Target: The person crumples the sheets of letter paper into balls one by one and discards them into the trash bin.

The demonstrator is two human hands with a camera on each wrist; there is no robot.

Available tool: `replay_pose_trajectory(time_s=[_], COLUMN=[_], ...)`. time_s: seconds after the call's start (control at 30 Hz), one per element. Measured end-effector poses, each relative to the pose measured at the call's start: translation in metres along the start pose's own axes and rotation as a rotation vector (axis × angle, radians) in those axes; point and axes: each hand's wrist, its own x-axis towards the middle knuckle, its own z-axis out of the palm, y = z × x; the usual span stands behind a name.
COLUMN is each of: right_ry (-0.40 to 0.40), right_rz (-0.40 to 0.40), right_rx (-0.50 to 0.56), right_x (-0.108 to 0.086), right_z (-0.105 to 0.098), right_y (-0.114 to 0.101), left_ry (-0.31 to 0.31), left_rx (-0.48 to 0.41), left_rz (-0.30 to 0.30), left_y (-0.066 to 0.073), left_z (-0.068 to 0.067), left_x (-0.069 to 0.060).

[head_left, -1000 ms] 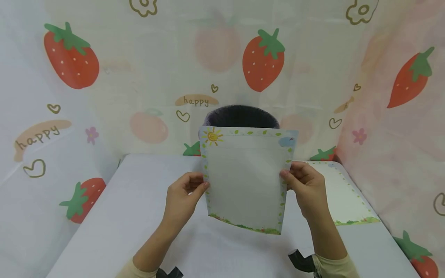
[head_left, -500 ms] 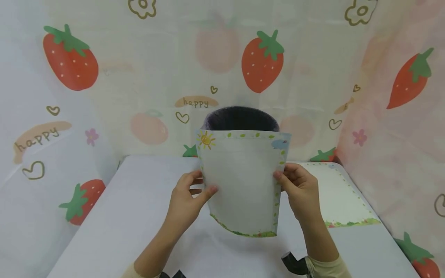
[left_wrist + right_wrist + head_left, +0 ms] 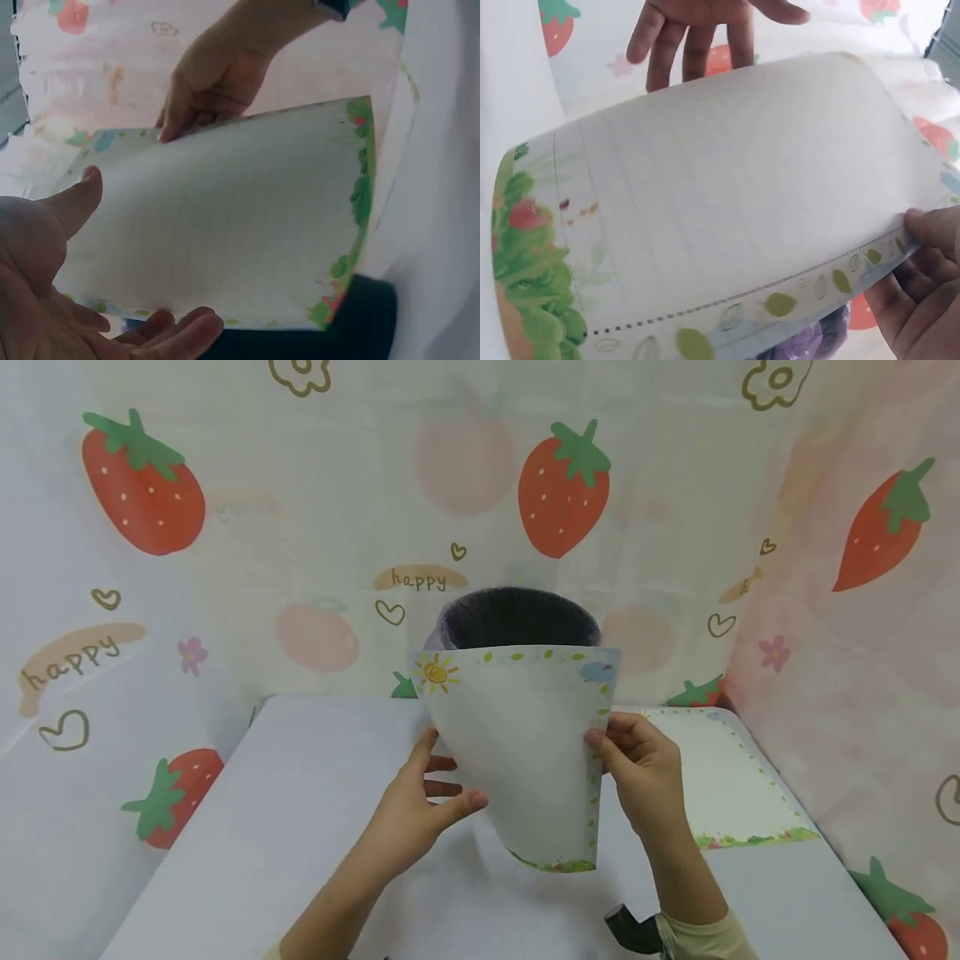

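Observation:
A sheet of white paper (image 3: pixel 525 760) with a leafy printed border, a sun and a cloud is held up over the table in the head view, its left side bowed back. My right hand (image 3: pixel 648 777) pinches its right edge between thumb and fingers, as the right wrist view confirms on the paper (image 3: pixel 727 180). Along the opposite edge, my left hand (image 3: pixel 412 818) has its fingers spread. Its thumb stands off the paper in the left wrist view, where the left hand (image 3: pixel 45 270) looks relaxed. Whether its fingertips touch the edge, I cannot tell.
Behind the paper stands a round bin (image 3: pixel 517 618), dark inside with a purplish liner; its lower part is hidden. Another bordered sheet (image 3: pixel 742 785) lies at the right of the white table (image 3: pixel 315 777). Curtains (image 3: pixel 337 485) printed with strawberries enclose the table.
The left hand has loosened its hold on the left edge and spread its fingers. That side of the paper has curled back, and the sheet has shifted slightly left with the right hand.

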Motion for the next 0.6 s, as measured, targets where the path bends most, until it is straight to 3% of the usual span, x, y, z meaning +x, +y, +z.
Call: replay_pose_trajectory(time_s=[0.17, 0.3, 0.43, 0.6], right_ry=[-0.027, -0.020, -0.015, -0.020], right_rz=[0.003, 0.025, 0.065, 0.075], right_rx=[-0.023, -0.032, -0.027, -0.036], right_x=[-0.002, -0.003, -0.005, -0.008], right_z=[0.004, 0.007, 0.009, 0.010], right_y=[0.001, -0.001, -0.005, -0.009], left_ry=[-0.095, -0.107, -0.079, -0.021], left_rx=[-0.303, -0.497, -0.615, -0.675], left_rz=[0.030, 0.061, 0.091, 0.115], left_y=[-0.003, -0.003, -0.002, 0.001], left_z=[0.007, 0.009, 0.011, 0.012], left_x=[0.004, 0.004, 0.003, 0.002])
